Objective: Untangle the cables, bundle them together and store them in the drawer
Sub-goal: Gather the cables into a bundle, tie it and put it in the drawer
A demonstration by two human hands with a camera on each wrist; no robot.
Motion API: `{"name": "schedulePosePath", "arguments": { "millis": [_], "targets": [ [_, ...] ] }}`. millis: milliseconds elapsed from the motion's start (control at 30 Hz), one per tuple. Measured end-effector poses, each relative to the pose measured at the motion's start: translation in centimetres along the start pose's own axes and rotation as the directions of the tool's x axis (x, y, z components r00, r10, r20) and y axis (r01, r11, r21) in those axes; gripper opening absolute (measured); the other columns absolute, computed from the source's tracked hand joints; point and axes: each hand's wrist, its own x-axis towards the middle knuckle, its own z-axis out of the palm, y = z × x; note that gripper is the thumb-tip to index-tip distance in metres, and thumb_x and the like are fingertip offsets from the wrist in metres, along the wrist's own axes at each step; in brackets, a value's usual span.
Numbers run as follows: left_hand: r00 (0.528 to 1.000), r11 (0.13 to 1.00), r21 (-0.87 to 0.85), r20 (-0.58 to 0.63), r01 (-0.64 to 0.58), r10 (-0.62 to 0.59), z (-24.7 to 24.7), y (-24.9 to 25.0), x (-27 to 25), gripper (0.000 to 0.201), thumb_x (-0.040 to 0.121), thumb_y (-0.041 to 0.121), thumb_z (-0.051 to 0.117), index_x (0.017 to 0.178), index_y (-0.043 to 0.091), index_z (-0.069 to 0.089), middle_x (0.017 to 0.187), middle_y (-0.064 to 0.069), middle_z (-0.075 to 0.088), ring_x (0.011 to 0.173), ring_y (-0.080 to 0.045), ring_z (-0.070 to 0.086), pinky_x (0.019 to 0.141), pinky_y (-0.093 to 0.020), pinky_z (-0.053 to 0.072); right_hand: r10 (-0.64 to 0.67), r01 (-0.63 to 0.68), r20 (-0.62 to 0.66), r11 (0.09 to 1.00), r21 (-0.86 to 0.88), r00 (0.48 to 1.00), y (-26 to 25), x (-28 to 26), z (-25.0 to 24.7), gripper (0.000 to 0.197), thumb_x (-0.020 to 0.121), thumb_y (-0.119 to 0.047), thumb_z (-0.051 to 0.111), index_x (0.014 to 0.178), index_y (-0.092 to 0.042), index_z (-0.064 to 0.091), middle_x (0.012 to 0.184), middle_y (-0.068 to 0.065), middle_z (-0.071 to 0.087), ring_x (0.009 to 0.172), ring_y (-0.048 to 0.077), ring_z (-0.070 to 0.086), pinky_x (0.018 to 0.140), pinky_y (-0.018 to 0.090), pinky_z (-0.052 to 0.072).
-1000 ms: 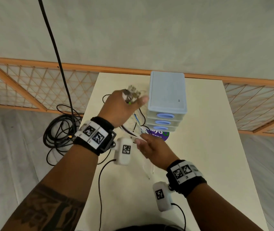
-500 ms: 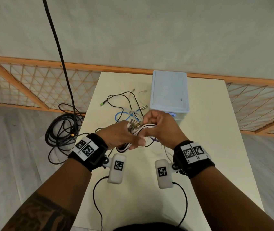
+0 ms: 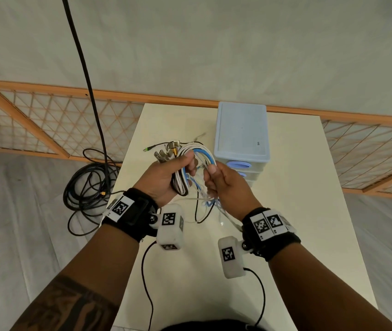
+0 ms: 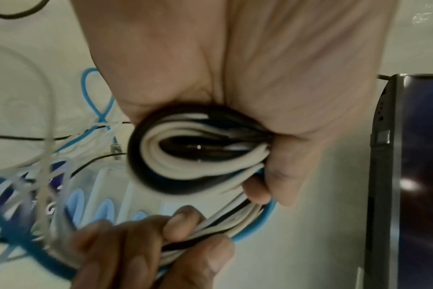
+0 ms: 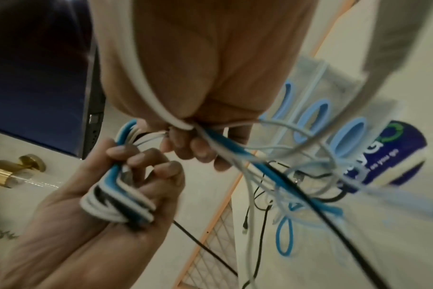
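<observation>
My left hand (image 3: 166,177) grips a folded bundle of white, black and blue cables (image 3: 182,180), its loop end showing in the left wrist view (image 4: 185,156); several metal plugs (image 3: 166,152) stick out past the thumb. My right hand (image 3: 223,185) pinches the loose strands (image 5: 225,144) coming off the bundle, and their tails (image 3: 210,206) hang down to the table. Behind the hands stands a pale blue drawer unit (image 3: 241,132) with its drawers closed, their blue handles (image 5: 311,121) seen in the right wrist view.
The cream table (image 3: 297,211) holds a blue labelled disc (image 5: 396,152) in front of the drawer unit. A black cable coil (image 3: 87,185) lies on the floor to the left, with one thick black cable (image 3: 87,75) running up. An orange lattice rail (image 3: 46,120) runs behind.
Both hands have lifted the cables off the table and drawn them nearer. The left hand now holds a thicker folded bundle, and the right hand has slid along the loose strands.
</observation>
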Motion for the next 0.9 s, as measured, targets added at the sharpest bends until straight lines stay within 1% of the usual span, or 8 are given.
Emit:
{"name": "schedulePosePath", "arguments": {
  "millis": [133,267,367,433,533,700,767,900],
  "targets": [
    [0.999,0.999,0.007,-0.043,-0.032,0.032,1.1,-0.3,0.3,0.025,0.099,0.021,0.059,0.079,0.012,0.071,0.086,-0.014,0.058,0.074,-0.022,0.057,0.070,-0.035,0.045,0.047,-0.048,-0.089,0.999,-0.007,0.995,0.0,0.2,1.4,0.044,0.105,-0.053,0.040,0.076,-0.024,0.054,0.056,-0.015,0.048,0.052,0.003,0.043,0.059,0.028,0.037],
    [1.000,1.000,0.018,-0.022,-0.015,0.015,2.2,-0.5,0.6,0.031,0.101,0.015,0.057,0.116,-0.012,0.063,0.115,-0.024,0.069,0.088,-0.025,0.071,0.077,-0.035,0.057,0.040,-0.044,-0.074,0.997,-0.062,0.996,0.1,0.1,2.1,0.045,0.108,-0.048,0.037,0.073,-0.023,0.050,0.053,-0.015,0.049,0.051,0.003,0.043,0.059,0.028,0.037],
    [1.000,0.997,0.080,0.020,-0.018,0.016,2.6,-0.7,0.7,0.032,0.101,0.010,0.057,0.100,-0.022,0.061,0.120,-0.020,0.072,0.111,-0.031,0.069,0.091,-0.036,0.059,0.012,-0.024,-0.076,0.987,-0.159,0.997,-0.3,0.0,2.0,0.044,0.110,-0.040,0.034,0.073,-0.024,0.051,0.052,-0.012,0.052,0.049,0.002,0.046,0.056,0.022,0.035],
    [0.999,0.996,0.079,0.018,-0.029,0.028,2.6,-1.0,0.7,0.027,0.100,0.005,0.057,0.093,-0.019,0.064,0.118,-0.021,0.073,0.108,-0.031,0.070,0.089,-0.037,0.059,-0.009,-0.009,-0.078,0.974,-0.228,0.997,-0.3,0.0,1.8,0.038,0.110,-0.036,0.035,0.085,-0.018,0.057,0.061,-0.006,0.056,0.054,0.006,0.049,0.056,0.026,0.037],
    [1.000,1.000,-0.001,0.010,-0.005,0.005,2.6,-1.4,0.7,0.020,0.097,0.001,0.058,0.106,-0.009,0.071,0.113,-0.019,0.075,0.107,-0.027,0.071,0.089,-0.036,0.058,-0.039,0.009,-0.086,0.948,-0.317,0.996,-0.2,0.1,1.8,0.034,0.111,-0.032,0.036,0.113,-0.011,0.063,0.078,0.012,0.068,0.069,0.025,0.062,0.065,0.038,0.047],
    [1.000,0.999,0.042,-0.016,0.021,-0.020,2.8,-1.2,0.9,0.020,0.099,0.019,0.057,0.104,0.004,0.071,0.103,-0.011,0.077,0.100,-0.019,0.072,0.086,-0.033,0.057,-0.049,0.024,-0.063,0.938,-0.346,0.997,-0.4,0.1,2.0,0.034,0.110,-0.037,0.034,0.102,-0.012,0.057,0.072,0.006,0.063,0.062,0.020,0.057,0.062,0.036,0.045],
    [0.998,0.997,0.082,-0.056,-0.013,0.018,2.9,-1.1,0.9,0.021,0.101,0.019,0.058,0.097,0.003,0.070,0.105,-0.016,0.077,0.100,-0.025,0.073,0.085,-0.040,0.057,-0.036,0.022,-0.043,0.955,-0.297,0.998,-0.6,0.0,1.9,0.038,0.110,-0.039,0.033,0.113,-0.012,0.059,0.071,0.003,0.064,0.063,0.020,0.061,0.065,0.036,0.050],
    [0.985,0.996,0.049,-0.154,-0.075,0.082,3.4,-0.5,1.0,0.022,0.100,0.022,0.061,0.087,0.005,0.068,0.096,-0.018,0.077,0.078,-0.030,0.073,0.083,-0.055,0.055,-0.029,0.029,-0.006,0.997,-0.068,1.000,-0.9,-0.8,1.9,0.032,0.110,-0.042,0.034,0.104,-0.018,0.053,0.062,-0.002,0.059,0.054,0.012,0.057,0.060,0.028,0.050]
  ]
}}
